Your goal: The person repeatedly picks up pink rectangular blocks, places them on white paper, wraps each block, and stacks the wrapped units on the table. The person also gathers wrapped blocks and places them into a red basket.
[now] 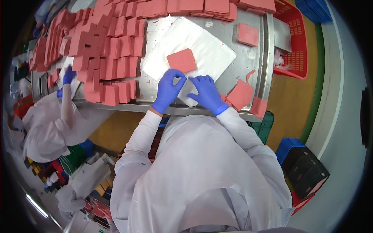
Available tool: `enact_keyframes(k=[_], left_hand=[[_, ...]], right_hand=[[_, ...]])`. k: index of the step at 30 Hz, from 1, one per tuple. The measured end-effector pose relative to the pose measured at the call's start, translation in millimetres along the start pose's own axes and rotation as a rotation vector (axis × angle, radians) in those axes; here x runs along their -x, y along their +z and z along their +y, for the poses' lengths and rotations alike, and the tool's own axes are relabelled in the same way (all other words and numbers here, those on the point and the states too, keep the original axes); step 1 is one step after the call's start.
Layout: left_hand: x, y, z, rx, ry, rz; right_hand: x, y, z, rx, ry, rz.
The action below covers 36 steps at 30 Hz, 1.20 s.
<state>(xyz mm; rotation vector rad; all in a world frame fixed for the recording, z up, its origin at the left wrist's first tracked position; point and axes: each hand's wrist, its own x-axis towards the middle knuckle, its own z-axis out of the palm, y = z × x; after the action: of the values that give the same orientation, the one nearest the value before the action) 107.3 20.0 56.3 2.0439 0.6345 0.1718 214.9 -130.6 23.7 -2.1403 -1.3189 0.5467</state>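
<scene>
A stack of white plastic sheets [211,52] lies slanted on the metal table, its near corner between my hands. One pink square slab [181,61] rests on the top sheet, just beyond my fingers. My left hand [169,88], in a blue glove, pinches thumb to forefinger at the sheet near the slab's lower edge; its fingertips partly hide what is pinched. Beside it, my blue-gloved right hand [207,93] hovers over or touches the sheets, thumb apart from the fingers, with nothing visible in it.
Rows of stacked pink slabs [116,50] cover the table's left and far edge. Loose slabs [240,95] lie right of my right hand, and another slab [247,34] farther off. A red crate [297,42] stands past the right edge. At left works another person [50,124].
</scene>
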Motion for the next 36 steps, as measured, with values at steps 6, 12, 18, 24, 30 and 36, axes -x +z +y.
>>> enact_keyframes(k=[6,12,18,24,30,36], left_hand=[[-38,-11,-44,-0.217,0.109,-0.069],[-79,23,-38,-0.468,0.268,0.287],[-64,41,-29,-0.697,0.204,0.215],[-66,34,-23,-0.582,0.197,0.160],[-61,47,-52,-0.453,0.170,0.382],[-24,-17,-66,0.158,-0.375,0.310]], right_hand=[[-32,-53,22,-0.102,0.136,0.492],[-18,1,12,0.167,-0.004,0.007],[-20,-24,44,0.205,0.118,0.212],[-38,6,52,-0.235,0.231,0.328],[-100,-8,-26,-0.650,0.320,0.275],[-69,42,-15,0.080,-0.160,0.345]])
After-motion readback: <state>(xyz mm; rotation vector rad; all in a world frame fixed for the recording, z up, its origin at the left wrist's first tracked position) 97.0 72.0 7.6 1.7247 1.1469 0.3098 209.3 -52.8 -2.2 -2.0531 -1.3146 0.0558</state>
